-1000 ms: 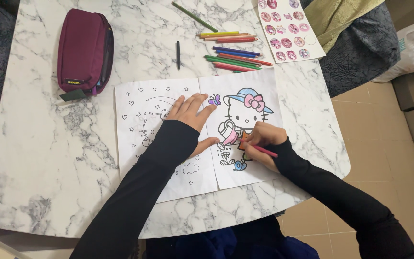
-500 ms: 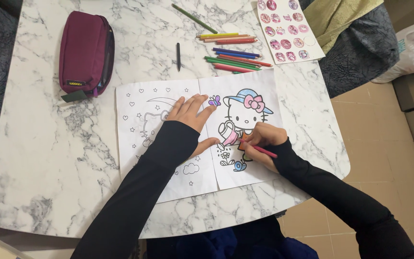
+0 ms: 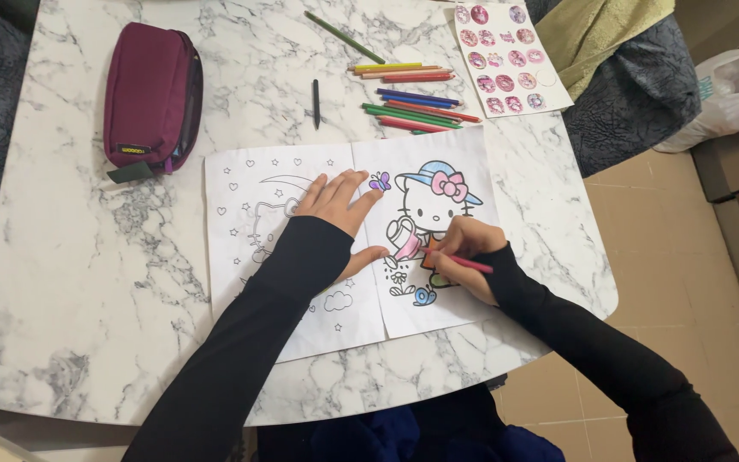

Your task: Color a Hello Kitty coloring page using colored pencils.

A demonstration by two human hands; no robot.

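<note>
**Colouring at the table's near edge: right hand on pencil, left flat on the book**

Head view:
- Right hand point(image 3: 465, 250) has its fingers closed round a red pencil point(image 3: 470, 265). Tip is down on the right page of the book point(image 3: 297, 325), at the cartoon cat's body; pencil end points toward the table's right edge.
- Left hand point(image 3: 339, 205) lies palm down with fingers spread across the book's centre fold. It holds nothing and just presses on the paper. Thumb reaches onto the right page.
- Book lies open near the near edge of the marble table point(image 3: 87, 299), right of centre. Left page is uncoloured line art; right page is partly coloured (blue hat, pink bow).
- Pencils point(image 3: 412, 109) lie loose just beyond the book's far edge, with one green pencil point(image 3: 344, 37) further toward the far edge.
- Black pen point(image 3: 316, 91) lies left of the pencils, apart from them.
- Maroon case point(image 3: 151, 90) sits at the far left corner.
- Sticker sheet point(image 3: 506, 56) sits at the far right corner.
</note>
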